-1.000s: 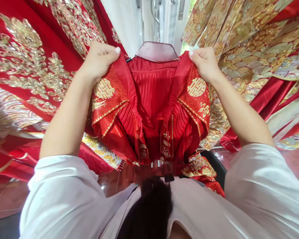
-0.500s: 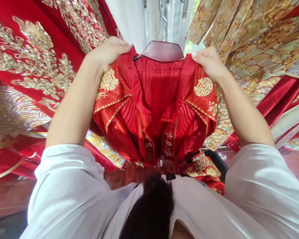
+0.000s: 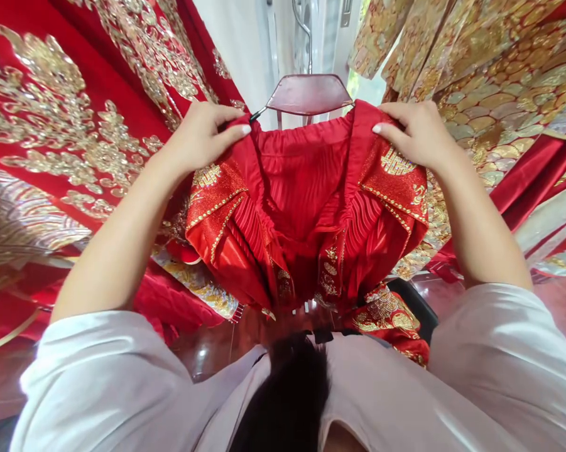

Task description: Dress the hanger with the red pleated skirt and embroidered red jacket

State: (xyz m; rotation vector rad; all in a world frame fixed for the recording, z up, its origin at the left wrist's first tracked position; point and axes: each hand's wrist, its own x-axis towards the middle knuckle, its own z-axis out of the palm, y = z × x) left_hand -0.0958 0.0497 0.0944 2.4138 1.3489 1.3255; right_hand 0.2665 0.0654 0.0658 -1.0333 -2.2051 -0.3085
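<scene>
A red jacket (image 3: pixel 306 169) with gold embroidery, beaded trim and pleats hangs in front of me on a hanger (image 3: pixel 310 94) with a broad reddish plate and metal hook. Its front is open at the neck. My left hand (image 3: pixel 212 129) pinches the jacket's left shoulder beside the collar, thumb on top. At the opposite shoulder, my right hand (image 3: pixel 412 132) grips the cloth the same way, above a round gold emblem (image 3: pixel 396 162). The fingers behind the fabric are partly hidden.
Red garments with gold beading (image 3: pixel 51 113) hang close on the left. Gold scale-patterned garments (image 3: pixel 480 113) hang on the right. Below the jacket, a folded red and gold cloth (image 3: pixel 389 317) lies by a black edge (image 3: pixel 417 307). White cloth and metal frames stand behind.
Both hands have shifted their hold on the shoulders, with the thumbs lower and clearer. The collar is spread wider, and its back edge sits lower from the hanger plate.
</scene>
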